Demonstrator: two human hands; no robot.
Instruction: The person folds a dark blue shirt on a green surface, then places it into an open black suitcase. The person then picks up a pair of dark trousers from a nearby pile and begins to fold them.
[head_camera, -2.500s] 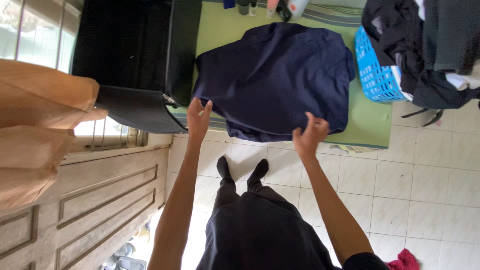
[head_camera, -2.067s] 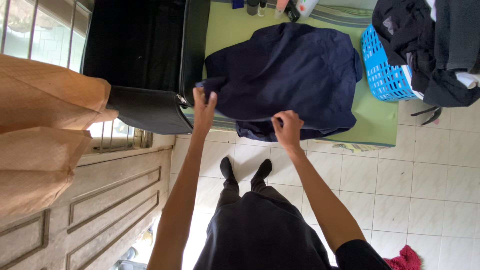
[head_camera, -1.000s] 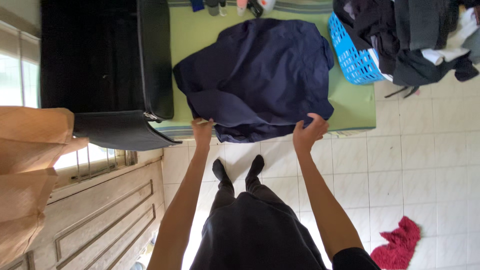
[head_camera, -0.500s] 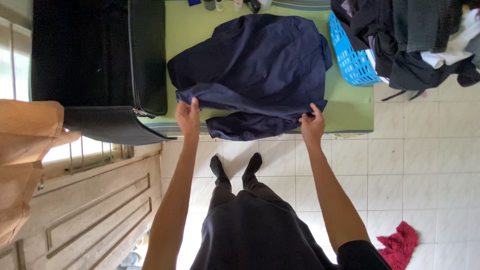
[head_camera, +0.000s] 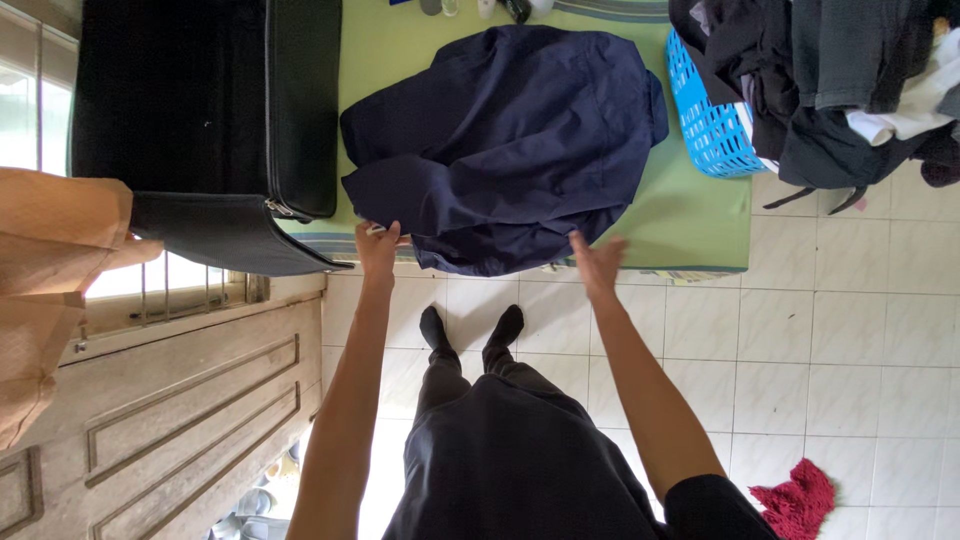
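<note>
Both hands at garment (head_camera: 500, 140) edge

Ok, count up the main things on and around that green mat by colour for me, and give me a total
Navy: 1, the garment spread on the green mat, left hand at its near edge, right hand just off it.
Black: 1, the suitcase.
Blue: 1, the laundry basket.
Red: 1, the cloth on the floor.
Total: 4.
</note>
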